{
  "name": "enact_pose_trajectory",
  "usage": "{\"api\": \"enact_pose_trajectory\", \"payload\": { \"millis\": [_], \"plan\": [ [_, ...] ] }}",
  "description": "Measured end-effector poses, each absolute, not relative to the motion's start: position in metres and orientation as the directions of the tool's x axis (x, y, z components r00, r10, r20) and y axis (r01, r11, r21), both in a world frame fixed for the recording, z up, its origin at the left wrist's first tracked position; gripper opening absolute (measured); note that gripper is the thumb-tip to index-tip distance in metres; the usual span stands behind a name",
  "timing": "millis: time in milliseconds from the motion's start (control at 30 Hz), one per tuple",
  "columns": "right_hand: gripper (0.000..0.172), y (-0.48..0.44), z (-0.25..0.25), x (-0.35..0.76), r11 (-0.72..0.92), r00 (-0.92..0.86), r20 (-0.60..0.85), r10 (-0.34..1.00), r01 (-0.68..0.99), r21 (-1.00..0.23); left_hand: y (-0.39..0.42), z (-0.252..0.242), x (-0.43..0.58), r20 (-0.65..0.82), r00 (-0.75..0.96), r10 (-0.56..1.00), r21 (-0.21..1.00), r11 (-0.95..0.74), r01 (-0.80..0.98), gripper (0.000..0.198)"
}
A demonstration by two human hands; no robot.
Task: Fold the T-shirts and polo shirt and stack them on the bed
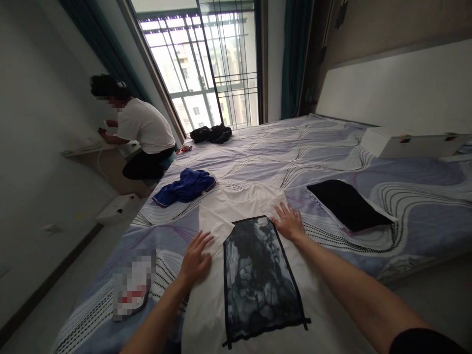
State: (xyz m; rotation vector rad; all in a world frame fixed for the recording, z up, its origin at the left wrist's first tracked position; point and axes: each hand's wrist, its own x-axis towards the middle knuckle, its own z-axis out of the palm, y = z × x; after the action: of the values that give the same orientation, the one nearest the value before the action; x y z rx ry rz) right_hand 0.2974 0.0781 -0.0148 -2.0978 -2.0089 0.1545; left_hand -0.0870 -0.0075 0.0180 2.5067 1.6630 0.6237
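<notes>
A white T-shirt (pixel 243 204) with a large black-and-grey print (pixel 258 280) lies spread flat on the bed in front of me. My left hand (pixel 195 258) rests flat on its left sleeve, fingers stretched out. My right hand (pixel 289 221) lies flat near the right shoulder of the shirt, fingers spread. Neither hand holds anything.
On the patterned bedspread (pixel 332 152) lie a crumpled blue garment (pixel 184 187), a folded black garment (pixel 348 204), a dark heap (pixel 212 133) by the window and a white box (pixel 409 142). Another person (pixel 142 137) crouches at the left wall by a shelf.
</notes>
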Motion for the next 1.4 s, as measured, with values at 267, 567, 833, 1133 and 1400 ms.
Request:
{"api": "enact_pose_trajectory", "payload": {
  "millis": [267,567,833,1133,1400],
  "plan": [
    [0.069,0.039,0.001,0.313,0.153,-0.106,0.254,0.961,0.973,-0.172,0.032,-0.007,-0.045,0.193,0.256,0.947,0.125,-0.283,0.951,0.058],
    [0.019,0.027,0.035,0.341,0.404,-0.347,0.328,0.879,0.907,-0.122,0.029,-0.007,-0.049,0.203,0.281,0.938,0.007,-0.289,0.957,0.059],
    [0.039,0.02,0.045,0.348,0.338,-0.302,0.222,0.927,0.929,-0.151,0.028,-0.005,-0.046,0.188,0.26,0.947,0.042,-0.272,0.961,0.058],
    [0.037,0.106,0.033,0.285,0.396,-0.377,0.127,0.918,0.897,-0.195,0.027,-0.002,-0.046,0.214,0.269,0.939,0.019,-0.279,0.96,0.058],
    [0.017,0.14,0.008,0.279,0.378,-0.364,0.1,0.926,0.887,-0.264,0.025,-0.002,-0.047,0.225,0.27,0.936,0.029,-0.284,0.959,0.057]
  ]
}}
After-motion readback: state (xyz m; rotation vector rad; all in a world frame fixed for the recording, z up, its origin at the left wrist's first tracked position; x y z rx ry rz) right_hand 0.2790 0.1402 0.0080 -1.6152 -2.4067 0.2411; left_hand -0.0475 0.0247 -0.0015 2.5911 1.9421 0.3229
